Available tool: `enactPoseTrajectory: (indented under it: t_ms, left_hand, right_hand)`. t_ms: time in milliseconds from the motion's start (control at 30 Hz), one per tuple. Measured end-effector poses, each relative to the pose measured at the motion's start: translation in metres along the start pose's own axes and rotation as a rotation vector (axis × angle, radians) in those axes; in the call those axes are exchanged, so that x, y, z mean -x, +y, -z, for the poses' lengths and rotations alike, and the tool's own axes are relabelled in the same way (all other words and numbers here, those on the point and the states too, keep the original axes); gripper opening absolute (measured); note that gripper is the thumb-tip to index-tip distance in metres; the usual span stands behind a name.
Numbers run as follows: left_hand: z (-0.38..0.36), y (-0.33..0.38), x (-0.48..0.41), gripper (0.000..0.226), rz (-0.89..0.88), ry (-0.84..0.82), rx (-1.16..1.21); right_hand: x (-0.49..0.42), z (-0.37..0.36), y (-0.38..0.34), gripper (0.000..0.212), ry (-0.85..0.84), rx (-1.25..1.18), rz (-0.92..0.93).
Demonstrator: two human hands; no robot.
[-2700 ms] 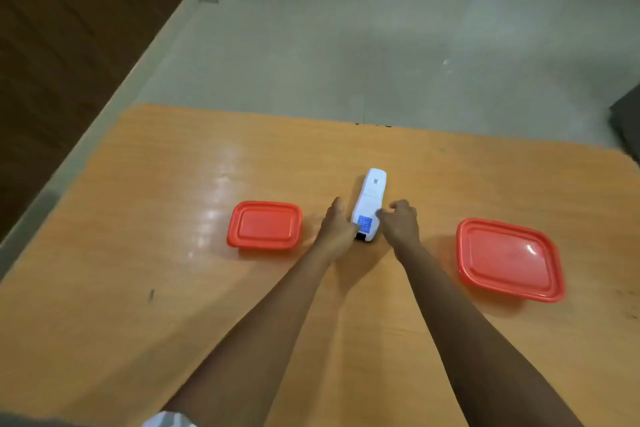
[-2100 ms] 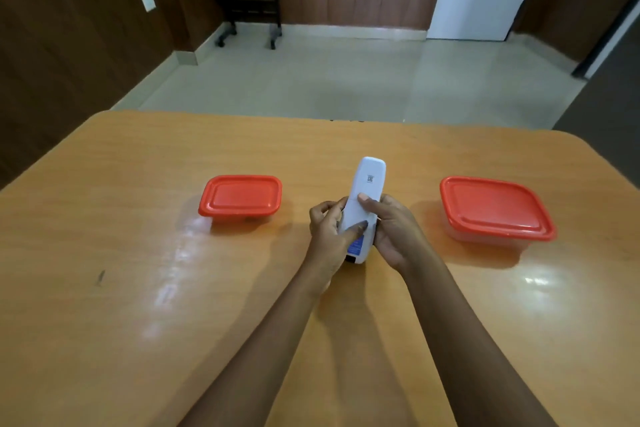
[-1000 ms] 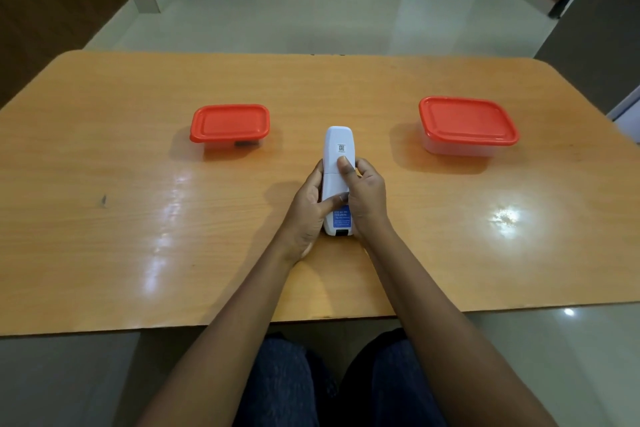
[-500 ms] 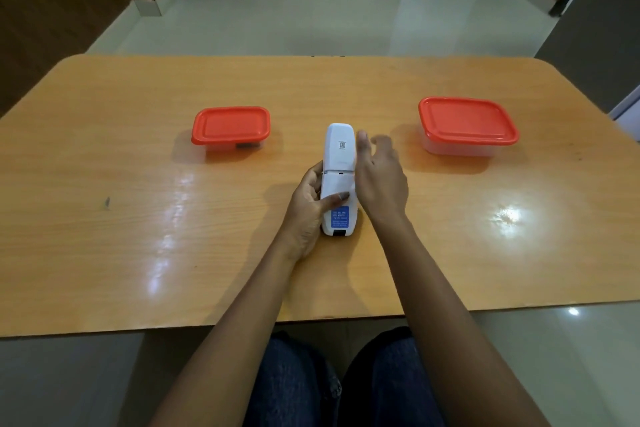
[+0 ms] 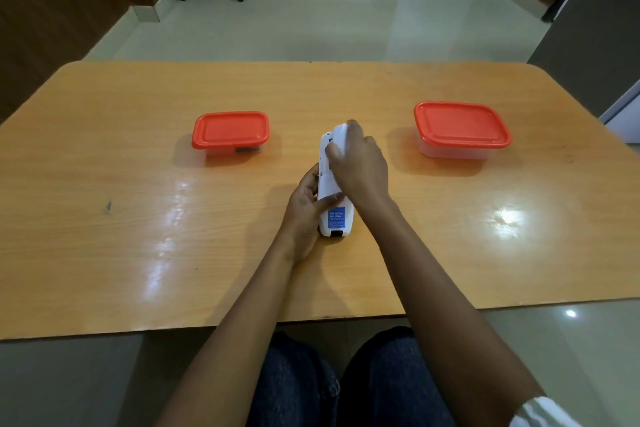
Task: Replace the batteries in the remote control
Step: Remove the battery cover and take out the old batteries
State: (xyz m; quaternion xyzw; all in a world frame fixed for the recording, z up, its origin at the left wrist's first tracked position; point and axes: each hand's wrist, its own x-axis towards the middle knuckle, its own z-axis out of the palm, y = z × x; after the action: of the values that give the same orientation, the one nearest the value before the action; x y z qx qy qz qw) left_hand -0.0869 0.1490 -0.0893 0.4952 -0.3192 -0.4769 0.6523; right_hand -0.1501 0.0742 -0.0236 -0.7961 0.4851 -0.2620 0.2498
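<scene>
A white remote control [image 5: 335, 220] lies face down on the wooden table [image 5: 138, 218], its blue label toward me. My left hand [image 5: 304, 206] grips the remote's near half from the left, thumb across its back. My right hand [image 5: 361, 167] covers the far half, and its fingers pinch the white battery cover [image 5: 340, 134], which is raised off the far end. A dark gap of the battery compartment shows at the remote's left edge under that hand. No batteries are visible.
A small clear container with an orange lid [image 5: 230, 130] stands to the left of the remote. A larger one [image 5: 461, 125] stands to the right. My knees sit below the table's near edge; tiled floor lies beyond the far edge.
My right hand moved from beside the remote onto its far half and closed on the battery cover, lifting it off. My left hand kept its grip on the remote.
</scene>
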Motion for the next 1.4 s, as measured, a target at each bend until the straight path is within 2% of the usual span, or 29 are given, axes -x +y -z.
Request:
enactPoseTrajectory:
  t_ms: [100, 167, 200, 267, 367, 467, 533, 600, 667, 733, 1133, 1233, 1400]
  left_hand:
    - [-0.002, 0.001, -0.001, 0.05, 0.017, 0.008, 0.035]
    - [-0.002, 0.0, -0.002, 0.054, 0.034, 0.034, 0.077]
    - [-0.003, 0.0, -0.002, 0.056, 0.036, 0.044, 0.087]
    - [-0.003, -0.001, -0.002, 0.058, 0.033, 0.054, 0.083]
    - [-0.003, -0.001, -0.003, 0.057, 0.044, 0.066, 0.093]
    - [-0.002, -0.002, -0.003, 0.057, 0.055, 0.075, 0.113]
    - [-0.002, -0.002, -0.003, 0.057, 0.062, 0.071, 0.108]
    - [-0.002, -0.001, -0.004, 0.058, 0.06, 0.064, 0.103]
    - [-0.003, 0.0, -0.004, 0.058, 0.051, 0.063, 0.101]
    - [-0.002, -0.001, -0.004, 0.057, 0.042, 0.055, 0.091]
    - [0.001, 0.0, -0.004, 0.048, 0.027, 0.003, 0.057]
    - [0.0, 0.0, -0.004, 0.047, 0.03, 0.0, 0.075]
    - [-0.001, 0.001, -0.003, 0.05, 0.042, 0.008, 0.082]
  right_hand:
    - [-0.004, 0.015, 0.015, 0.021, 0.05, -0.36, -0.152]
    - [-0.003, 0.023, 0.03, 0.022, 0.034, -0.661, -0.373]
    - [-0.001, 0.024, 0.039, 0.023, 0.033, -0.732, -0.461]
    - [0.003, 0.023, 0.054, 0.024, 0.041, -0.669, -0.523]
    - [0.009, 0.017, 0.064, 0.018, 0.044, -0.445, -0.456]
    - [0.01, 0.015, 0.068, 0.036, 0.023, -0.25, -0.385]
    - [0.011, 0.016, 0.066, 0.038, 0.07, -0.088, -0.283]
    - [0.012, 0.018, 0.056, 0.036, 0.109, -0.075, -0.123]
    - [0.012, 0.015, 0.044, 0.033, 0.04, -0.099, 0.053]
    - [0.012, 0.01, 0.037, 0.034, -0.053, -0.004, 0.193]
    - [0.001, 0.025, 0.034, 0.024, -0.122, 0.532, 0.727]
    - [0.003, 0.027, 0.033, 0.023, -0.117, 0.588, 0.774]
    - [0.008, 0.024, 0.034, 0.028, -0.132, 0.558, 0.729]
